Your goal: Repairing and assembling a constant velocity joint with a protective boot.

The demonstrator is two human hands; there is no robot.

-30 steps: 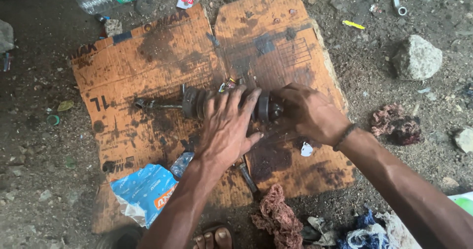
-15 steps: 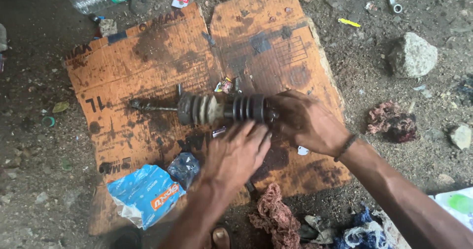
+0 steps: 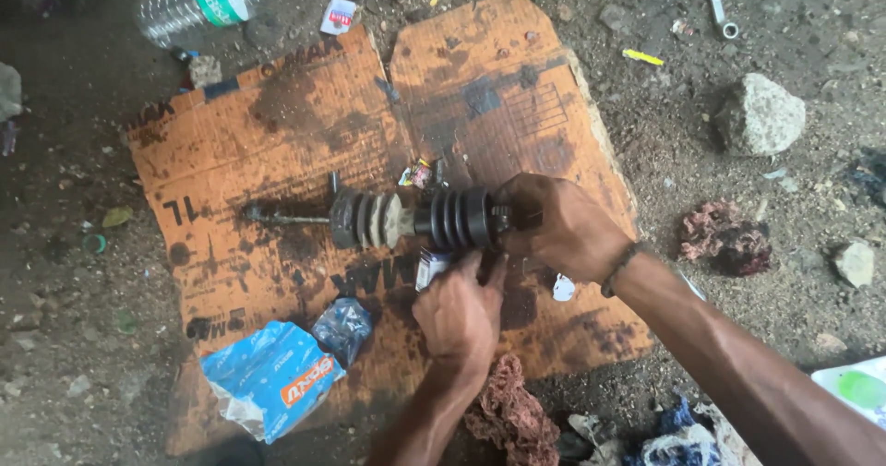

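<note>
A greasy drive shaft (image 3: 406, 219) with two ribbed black rubber boots lies across a stained sheet of cardboard (image 3: 277, 143), its thin end pointing left. My right hand (image 3: 563, 228) grips the shaft's right end, just past the right boot. Just below the right boot, my left hand (image 3: 459, 311) is closed around a small white packet (image 3: 429, 265). What else that hand holds is hidden by the fingers.
A blue plastic wrapper (image 3: 269, 379) and a dark bag (image 3: 341, 328) lie at the cardboard's lower left. A plastic bottle (image 3: 208, 3) sits at the top left, a stone (image 3: 760, 113) and a wrench (image 3: 717, 3) at the right. Rags (image 3: 512, 412) lie near my arms.
My left hand has come off the top of the shaft and drawn back toward me, closing on the small packet. The boots are now uncovered. My right hand keeps its grip.
</note>
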